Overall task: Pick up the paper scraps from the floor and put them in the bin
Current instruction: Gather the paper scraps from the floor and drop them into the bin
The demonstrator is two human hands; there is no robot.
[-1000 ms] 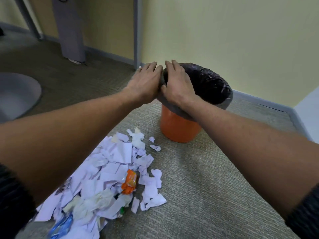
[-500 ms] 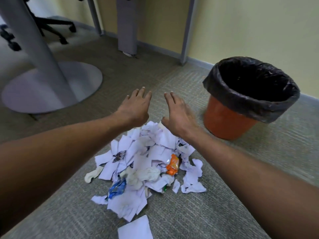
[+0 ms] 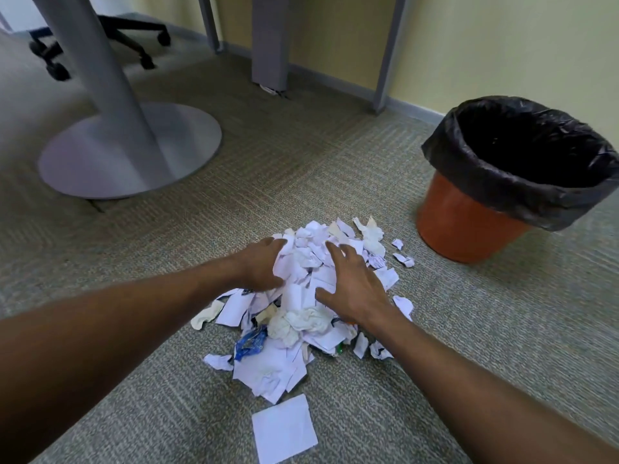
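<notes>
A heap of white paper scraps (image 3: pixel 294 333) lies on the carpet in front of me, with a blue wrapper (image 3: pixel 249 343) in it. My left hand (image 3: pixel 258 267) presses into the heap's left side, fingers and thumb curled around a bunch of scraps. My right hand (image 3: pixel 353 286) lies palm down on the heap's right side, fingers spread. One flat square sheet (image 3: pixel 284 426) lies apart, nearer to me. The orange bin (image 3: pixel 465 229) with a black bag liner (image 3: pixel 502 185) stands to the right of the heap, mouth open.
A grey round table base (image 3: pixel 134 152) with its column stands at the left. An office chair's wheeled foot (image 3: pixel 140 35) is behind it. A grey panel (image 3: pixel 268 38) and a desk leg (image 3: pixel 385 51) stand by the yellow wall.
My hands left the bin's rim, came down over the heap and now rest on it. The left hand has closed on scraps. My view swung left and down.
</notes>
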